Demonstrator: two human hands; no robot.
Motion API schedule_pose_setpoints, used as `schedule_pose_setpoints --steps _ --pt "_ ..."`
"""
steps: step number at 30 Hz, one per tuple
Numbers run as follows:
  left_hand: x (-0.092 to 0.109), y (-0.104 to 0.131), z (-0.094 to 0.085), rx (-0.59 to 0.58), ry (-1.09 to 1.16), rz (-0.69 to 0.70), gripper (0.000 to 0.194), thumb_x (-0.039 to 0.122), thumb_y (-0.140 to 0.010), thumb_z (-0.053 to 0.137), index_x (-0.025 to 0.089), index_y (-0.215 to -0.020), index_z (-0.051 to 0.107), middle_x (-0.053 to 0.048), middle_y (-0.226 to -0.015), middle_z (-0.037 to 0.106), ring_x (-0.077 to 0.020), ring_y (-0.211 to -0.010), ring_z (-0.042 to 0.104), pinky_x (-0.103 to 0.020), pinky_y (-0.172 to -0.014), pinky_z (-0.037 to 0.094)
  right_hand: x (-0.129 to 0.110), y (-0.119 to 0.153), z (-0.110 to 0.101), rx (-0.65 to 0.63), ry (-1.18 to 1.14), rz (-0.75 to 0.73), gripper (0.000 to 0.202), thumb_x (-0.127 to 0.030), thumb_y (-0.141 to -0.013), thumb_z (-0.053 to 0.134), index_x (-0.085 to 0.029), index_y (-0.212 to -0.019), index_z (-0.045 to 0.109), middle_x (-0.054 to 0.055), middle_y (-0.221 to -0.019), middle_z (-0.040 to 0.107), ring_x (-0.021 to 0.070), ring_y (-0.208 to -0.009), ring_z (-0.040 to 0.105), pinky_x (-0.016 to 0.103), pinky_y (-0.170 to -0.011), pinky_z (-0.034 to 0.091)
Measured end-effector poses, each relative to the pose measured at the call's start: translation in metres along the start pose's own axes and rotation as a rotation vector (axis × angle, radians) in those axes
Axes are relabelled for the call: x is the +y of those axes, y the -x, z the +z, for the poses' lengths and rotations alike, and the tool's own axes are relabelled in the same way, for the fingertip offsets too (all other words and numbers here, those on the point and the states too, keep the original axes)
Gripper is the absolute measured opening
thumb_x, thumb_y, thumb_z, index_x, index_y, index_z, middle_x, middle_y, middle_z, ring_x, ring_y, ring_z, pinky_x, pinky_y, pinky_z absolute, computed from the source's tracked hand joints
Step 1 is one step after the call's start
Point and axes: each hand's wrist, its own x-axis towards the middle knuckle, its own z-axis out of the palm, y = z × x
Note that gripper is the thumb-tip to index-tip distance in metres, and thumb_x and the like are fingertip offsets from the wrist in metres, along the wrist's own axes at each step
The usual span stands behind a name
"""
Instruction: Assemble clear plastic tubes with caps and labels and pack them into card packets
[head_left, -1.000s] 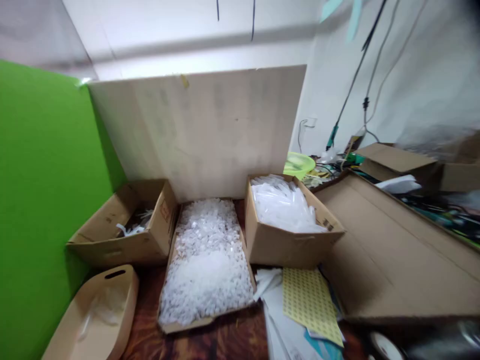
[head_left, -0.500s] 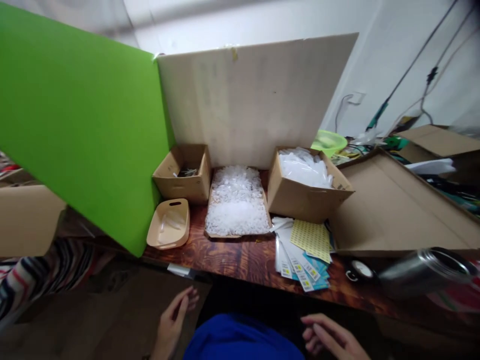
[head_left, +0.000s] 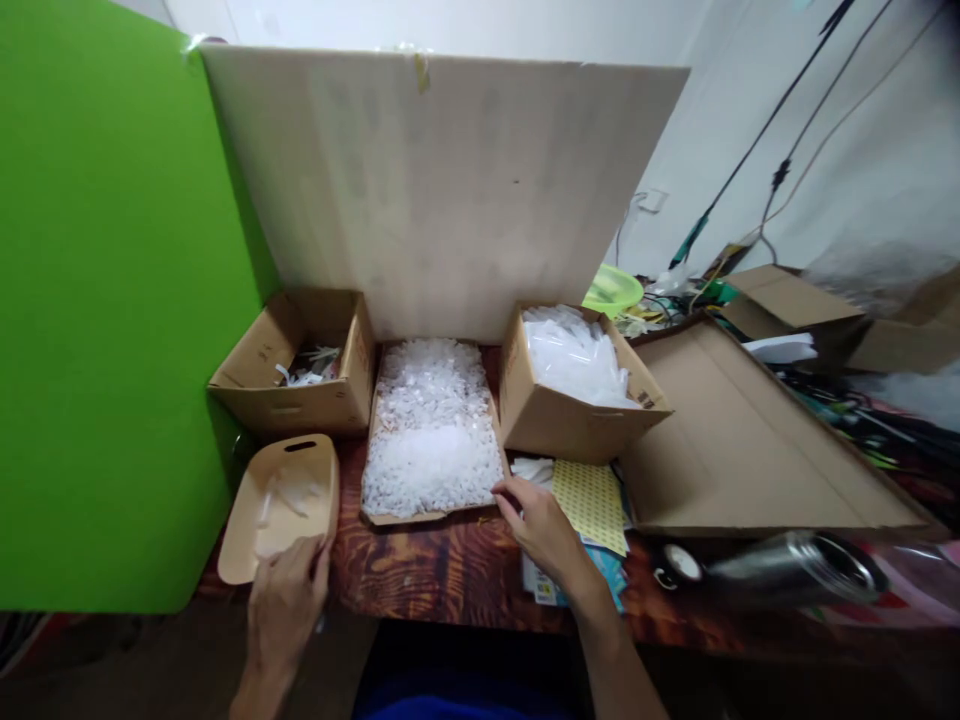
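My left hand (head_left: 286, 600) is at the near rim of a beige plastic basket (head_left: 335, 490), fingers reaching over its front edge. Its fingertips are partly hidden, so I cannot tell whether they grip anything. A few translucent white strips (head_left: 296, 493) lie in that basket. My right hand (head_left: 541, 520) reaches to the front right corner of a shallow cardboard tray (head_left: 405, 519), which is heaped with small clear-white plastic pieces (head_left: 435, 430). The thumb and forefinger of this hand are a little apart, with nothing visible between them.
An open carton (head_left: 322, 408) with loose bits stands at the back left, another (head_left: 577, 430) full of clear plastic bags at the back right. Yellow sticker sheets (head_left: 589, 500), blue-white cards (head_left: 604, 565), a small dial (head_left: 681, 563) and a steel flask (head_left: 780, 575) are at right.
Both hands have risen from below the table edge, the left to the beige basket, the right to the tray of plastic pieces. The view has shifted nearer the table.
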Motion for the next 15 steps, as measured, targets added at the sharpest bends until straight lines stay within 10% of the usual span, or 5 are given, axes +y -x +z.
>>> schedule_pose_setpoints --steps 6,15 --pt "0.031 0.014 -0.012 -0.061 0.131 -0.097 0.034 0.036 -0.103 0.041 0.024 -0.091 0.070 -0.002 -0.085 0.077 -0.0186 -0.072 0.071 -0.029 -0.068 0.046 0.005 -0.104 0.024 -0.067 0.286 0.015 0.019 -0.013 -0.096 0.051 -0.019 -0.099 0.069 0.008 -0.099 0.073 0.0202 -0.095 0.067 0.027 -0.086 0.046" --pt "-0.012 -0.054 0.010 -0.403 0.173 -0.400 0.025 0.024 -0.092 0.054 0.016 -0.114 0.063 -0.010 -0.102 0.071 -0.0224 -0.086 0.070 -0.029 -0.071 0.049 0.015 -0.200 0.061 -0.020 0.394 0.109 0.013 -0.019 -0.094 0.060 -0.014 -0.105 0.063 0.014 -0.108 0.071 0.0233 -0.098 0.065 0.028 -0.082 0.044"
